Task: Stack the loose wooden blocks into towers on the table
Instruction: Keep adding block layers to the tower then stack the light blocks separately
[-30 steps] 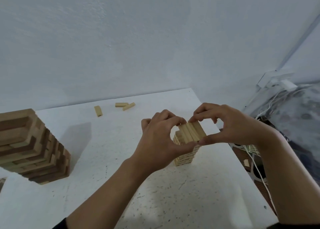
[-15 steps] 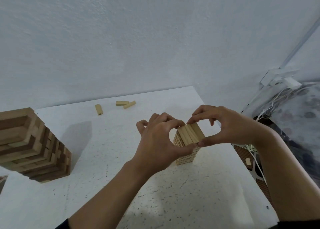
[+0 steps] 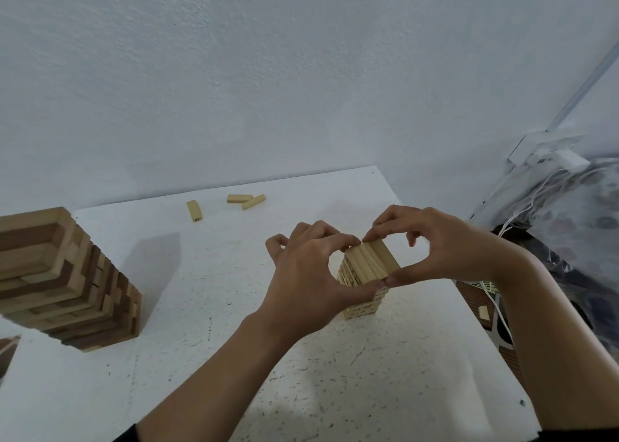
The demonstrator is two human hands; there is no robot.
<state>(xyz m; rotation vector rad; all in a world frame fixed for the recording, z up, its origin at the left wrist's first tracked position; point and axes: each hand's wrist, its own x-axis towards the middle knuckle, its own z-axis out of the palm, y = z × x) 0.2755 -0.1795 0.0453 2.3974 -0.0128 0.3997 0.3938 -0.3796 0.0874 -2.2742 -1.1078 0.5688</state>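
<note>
A small tower of pale wooden blocks (image 3: 368, 267) stands on the white table (image 3: 234, 358), right of centre. My left hand (image 3: 311, 281) and my right hand (image 3: 438, 250) pinch its top layer from both sides, thumbs at the near end and fingertips at the far end. Three loose pale blocks lie near the wall: one block (image 3: 194, 210) on the left and a touching pair (image 3: 246, 200). A larger tower of light and dark blocks (image 3: 63, 281) stands at the left.
The wall rises just behind the table. The table's right edge runs close to the small tower; beyond it are white cables (image 3: 502, 311), a power strip (image 3: 549, 160), patterned fabric and a single block (image 3: 483, 313) on the floor.
Both hands have stayed pinched on the small tower's top layer, shifting only slightly. The view has tilted a little.
</note>
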